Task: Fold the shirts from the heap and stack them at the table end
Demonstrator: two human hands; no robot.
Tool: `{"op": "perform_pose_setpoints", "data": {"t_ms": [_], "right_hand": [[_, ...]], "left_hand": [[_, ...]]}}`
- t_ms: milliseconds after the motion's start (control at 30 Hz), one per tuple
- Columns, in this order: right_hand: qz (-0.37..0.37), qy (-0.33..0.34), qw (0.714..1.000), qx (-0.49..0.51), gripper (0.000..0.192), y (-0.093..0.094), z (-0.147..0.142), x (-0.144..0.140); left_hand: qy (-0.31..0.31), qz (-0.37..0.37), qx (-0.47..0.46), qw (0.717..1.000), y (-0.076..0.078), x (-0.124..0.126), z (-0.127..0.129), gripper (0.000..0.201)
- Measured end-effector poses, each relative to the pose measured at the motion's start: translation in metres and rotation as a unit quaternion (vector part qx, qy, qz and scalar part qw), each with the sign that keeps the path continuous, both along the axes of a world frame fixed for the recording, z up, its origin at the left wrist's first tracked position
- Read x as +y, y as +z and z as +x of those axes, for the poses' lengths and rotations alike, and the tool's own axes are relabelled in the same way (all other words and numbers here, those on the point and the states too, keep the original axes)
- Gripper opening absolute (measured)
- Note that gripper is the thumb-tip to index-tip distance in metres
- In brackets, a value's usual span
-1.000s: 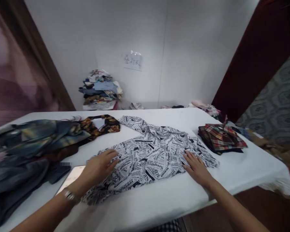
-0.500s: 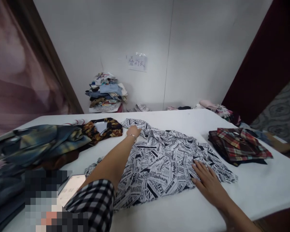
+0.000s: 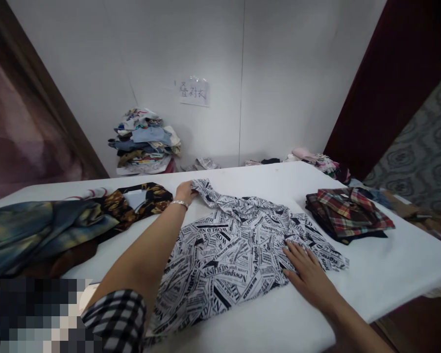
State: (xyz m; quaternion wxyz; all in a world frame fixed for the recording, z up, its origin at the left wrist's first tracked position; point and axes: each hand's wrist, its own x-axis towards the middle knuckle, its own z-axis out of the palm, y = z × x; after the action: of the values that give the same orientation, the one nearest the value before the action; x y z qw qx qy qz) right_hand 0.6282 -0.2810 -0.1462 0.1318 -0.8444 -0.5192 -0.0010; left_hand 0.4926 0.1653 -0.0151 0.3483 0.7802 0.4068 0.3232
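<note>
A black-and-white newspaper-print shirt (image 3: 231, 250) lies spread across the white table (image 3: 382, 274). My left hand (image 3: 185, 191) reaches to the far side and grips the shirt's far sleeve end, lifting it slightly. My right hand (image 3: 305, 269) lies flat, fingers apart, on the shirt's near right part, pressing it to the table. A bracelet sits on my left wrist, and a checked sleeve covers my upper arm.
A folded red plaid shirt (image 3: 347, 213) lies at the table's right. A brown patterned garment (image 3: 139, 201) and a blue-yellow heap of clothes (image 3: 40, 230) lie at the left. A stack of clothes (image 3: 145, 142) stands by the far wall under a paper sign (image 3: 194, 91).
My left hand left the shirt's near left part, reached to the far sleeve and took hold of it. My right hand stayed flat on the shirt's right part.
</note>
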Motion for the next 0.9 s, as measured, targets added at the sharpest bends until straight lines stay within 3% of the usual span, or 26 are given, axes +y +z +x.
{"op": "perform_pose_setpoints", "data": {"t_ms": [133, 233, 300, 367, 467, 567, 667, 767, 900], "right_hand": [[0.001, 0.004, 0.999, 0.034, 0.059, 0.009, 0.000, 0.000], [0.013, -0.003, 0.993, 0.118, 0.064, 0.025, 0.002, -0.004], [0.045, -0.023, 0.980, 0.190, 0.065, 0.038, 0.006, -0.005], [0.094, -0.044, 0.967, 0.233, 0.062, 0.051, 0.014, -0.001], [0.159, -0.067, 0.963, 0.209, 0.050, 0.068, 0.036, 0.018], [0.151, -0.117, 0.973, 0.129, 0.041, 0.080, 0.062, 0.049], [0.078, -0.179, 0.978, 0.073, 0.040, 0.084, 0.086, 0.081], [0.043, -0.201, 0.976, 0.065, 0.046, 0.081, 0.103, 0.105], [0.021, -0.191, 0.978, 0.083, 0.046, 0.078, 0.111, 0.128]], "left_hand": [[-0.023, -0.021, -0.149, 0.988, 0.029, -0.036, -0.013, 0.018], [-0.118, 0.002, -0.174, 0.978, 0.033, -0.083, -0.039, 0.013], [-0.201, 0.026, -0.107, 0.973, 0.024, -0.116, -0.062, 0.015], [-0.262, 0.001, -0.037, 0.964, 0.007, -0.144, -0.087, 0.016], [-0.310, -0.035, 0.047, 0.949, -0.024, -0.167, -0.117, 0.012], [-0.361, -0.027, 0.109, 0.926, -0.048, -0.171, -0.135, 0.011], [-0.358, -0.042, 0.116, 0.925, -0.055, -0.166, -0.141, 0.012], [-0.313, -0.121, 0.075, 0.939, -0.049, -0.157, -0.136, 0.018], [-0.216, -0.250, -0.046, 0.943, -0.027, -0.139, -0.125, 0.022]]}}
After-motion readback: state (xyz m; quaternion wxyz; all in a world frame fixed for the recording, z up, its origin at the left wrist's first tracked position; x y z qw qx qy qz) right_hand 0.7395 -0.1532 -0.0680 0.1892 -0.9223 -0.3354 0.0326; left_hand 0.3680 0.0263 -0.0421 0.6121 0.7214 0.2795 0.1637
